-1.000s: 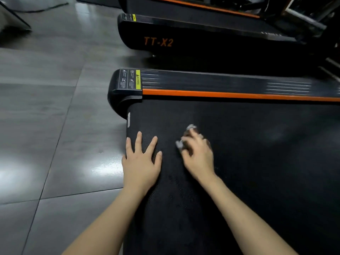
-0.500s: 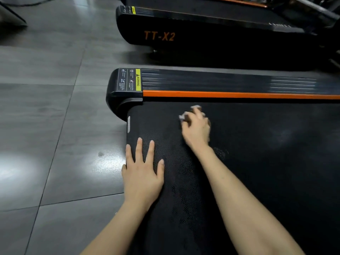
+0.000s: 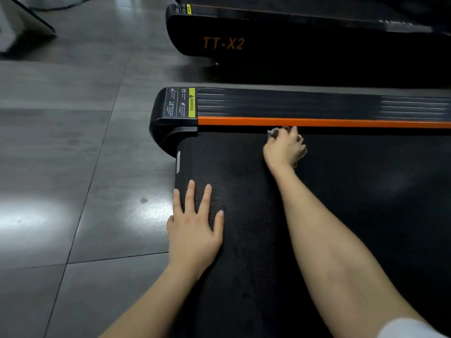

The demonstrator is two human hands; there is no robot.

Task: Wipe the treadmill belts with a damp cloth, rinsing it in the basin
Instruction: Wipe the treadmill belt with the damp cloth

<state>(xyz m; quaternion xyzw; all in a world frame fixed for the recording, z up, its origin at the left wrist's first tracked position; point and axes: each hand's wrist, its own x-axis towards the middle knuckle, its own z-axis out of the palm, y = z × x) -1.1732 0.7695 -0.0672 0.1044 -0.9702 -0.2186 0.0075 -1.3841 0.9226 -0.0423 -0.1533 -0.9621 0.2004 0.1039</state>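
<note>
Grey, glossy tiles cover the gym floor we look down on, with light glaring off them at the left. 2 black treadmills lie side by side on it and run off to the right.

The far treadmill carries the orange lettering "TT-X2" on its side panel. A yellow-edged sticker at its corner is too small for us to read.

The near treadmill fills the right of the view. Its black, dimpled belt is the surface under both hands. A ribbed black side rail runs along the belt's far side, bordered by an orange stripe.

At the rail's rounded end sits a safety label. It has small white pictograms beside a yellow strip that reads "WARNING"; we cannot read the fine print.

The left hand lies flat on the belt near its left edge, fingers straight and spread, its grip apart and holding nothing.

The right hand is at the belt's far edge, just below the orange stripe. Its grip is clamped on a small pale cloth, which is bunched under the curled fingers with only a corner showing.

A white sleeve shows at lower right. 1 dark spot marks the floor beside the belt.
</note>
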